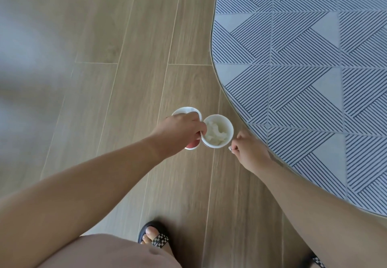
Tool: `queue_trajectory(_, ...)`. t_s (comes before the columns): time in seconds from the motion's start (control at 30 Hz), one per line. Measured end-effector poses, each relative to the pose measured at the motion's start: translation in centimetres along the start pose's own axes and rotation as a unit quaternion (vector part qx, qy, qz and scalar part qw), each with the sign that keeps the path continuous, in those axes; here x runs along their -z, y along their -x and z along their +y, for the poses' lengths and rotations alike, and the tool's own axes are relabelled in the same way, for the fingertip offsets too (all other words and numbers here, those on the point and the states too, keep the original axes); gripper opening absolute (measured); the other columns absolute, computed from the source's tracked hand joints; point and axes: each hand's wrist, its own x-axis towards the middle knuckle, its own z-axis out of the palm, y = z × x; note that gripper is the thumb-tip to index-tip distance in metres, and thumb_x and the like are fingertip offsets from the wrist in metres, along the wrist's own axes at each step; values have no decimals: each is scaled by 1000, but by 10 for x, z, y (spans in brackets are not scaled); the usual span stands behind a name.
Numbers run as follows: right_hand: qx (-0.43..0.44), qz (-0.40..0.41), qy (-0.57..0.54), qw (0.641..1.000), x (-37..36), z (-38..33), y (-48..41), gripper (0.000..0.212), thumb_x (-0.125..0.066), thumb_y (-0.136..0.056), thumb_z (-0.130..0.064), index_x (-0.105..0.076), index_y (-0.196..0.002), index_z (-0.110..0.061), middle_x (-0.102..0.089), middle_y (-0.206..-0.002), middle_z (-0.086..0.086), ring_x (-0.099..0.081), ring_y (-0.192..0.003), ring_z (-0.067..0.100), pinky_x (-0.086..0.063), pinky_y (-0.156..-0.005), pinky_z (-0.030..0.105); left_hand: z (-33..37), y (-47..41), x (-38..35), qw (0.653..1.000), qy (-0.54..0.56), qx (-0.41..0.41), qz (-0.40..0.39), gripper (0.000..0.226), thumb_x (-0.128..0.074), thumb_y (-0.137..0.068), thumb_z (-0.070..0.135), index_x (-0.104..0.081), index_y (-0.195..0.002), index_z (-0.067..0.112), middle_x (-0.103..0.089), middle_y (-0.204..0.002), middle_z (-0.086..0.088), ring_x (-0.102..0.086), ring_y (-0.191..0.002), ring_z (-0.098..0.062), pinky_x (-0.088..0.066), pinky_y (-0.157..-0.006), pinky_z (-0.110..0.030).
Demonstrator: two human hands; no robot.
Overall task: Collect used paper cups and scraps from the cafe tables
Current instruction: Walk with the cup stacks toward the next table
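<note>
Crumpled white paper (215,132) fills a round, white paper cup (219,117), held rim to rim with a second cup (183,110) whose lower wall shows red. The left hand (182,130), arm stretched forward, pinches both cups together, fingers hooked over their touching rims, above pale wood-grain floor planks (125,100). The right hand (249,150) pinches a tiny white scrap (230,148) just beside them. Grey line-patterned tiles (293,58) curve along the right.

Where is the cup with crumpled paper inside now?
Head view, near centre: the left hand holds the cup with crumpled paper against a second cup, over the wooden floor, left of the right hand.
</note>
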Motion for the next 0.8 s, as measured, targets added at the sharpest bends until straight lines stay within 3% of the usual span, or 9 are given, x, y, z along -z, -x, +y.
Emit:
queue_trajectory(0.13, -26, 28, -58, 998, 8, 1, -1, 23, -50, -93, -28, -61, -82, -11, -52, -96, 2, -55, -78, 17, -47, -63, 31, -5, 0, -1, 1000, 1, 18, -19, 20, -45, -93, 26, -62, -103, 29, -57, -105, 8, -50, -77, -13, -50, -65, -35)
queue_trajectory(0.27, -62, 193, -196, 959, 44, -14, -19, 20, -53, -91, -33, -61, -84, -16, -53, -91, -3, -53, -75, 12, -45, -64, 29, -9, -2, 3, 998, 15, 55, -17, 18, -46, -93, 27, -62, -101, 29, -57, -103, 9, -50, -79, -13, -51, -66, -35)
queue_trajectory(0.37, -23, 293, -274, 916, 76, -37, -28, 11, -60, -86, -27, -60, -82, -17, -59, -86, -1, -53, -72, 10, -46, -63, 24, -10, -4, 7, 997, 21, 78, -10, 18, -46, -93, 26, -62, -102, 28, -56, -100, 6, -53, -81, -16, -49, -64, -33)
queue_trajectory(0.43, 19, 288, -310, 906, 87, -54, -27, 7, -62, -85, -26, -61, -81, -20, -63, -82, -5, -55, -70, 7, -46, -62, 19, -12, -4, 9, 995, 35, 91, -8, 18, -48, -93, 25, -62, -103, 27, -56, -100, 5, -56, -87, -19, -47, -64, -31)
queue_trajectory(0.63, 70, 179, -261, 946, 84, -72, -22, 8, -64, -82, -17, -67, -89, -20, -59, -80, -17, -52, -66, -1, -38, -61, 5, -13, -3, 16, 993, 58, 100, 15, 18, -51, -92, 23, -65, -104, 24, -59, -102, 1, -57, -90, -21, -49, -71, -35)
queue_trajectory(0.8, 70, 199, -222, 952, 111, -76, -15, 18, -63, -82, -10, -67, -98, -16, -68, -94, -7, -61, -85, 10, -47, -77, 21, -10, 1, 36, 994, 50, 95, 16, 19, -49, -93, 23, -64, -105, 24, -58, -103, 2, -57, -92, -20, -48, -70, -32)
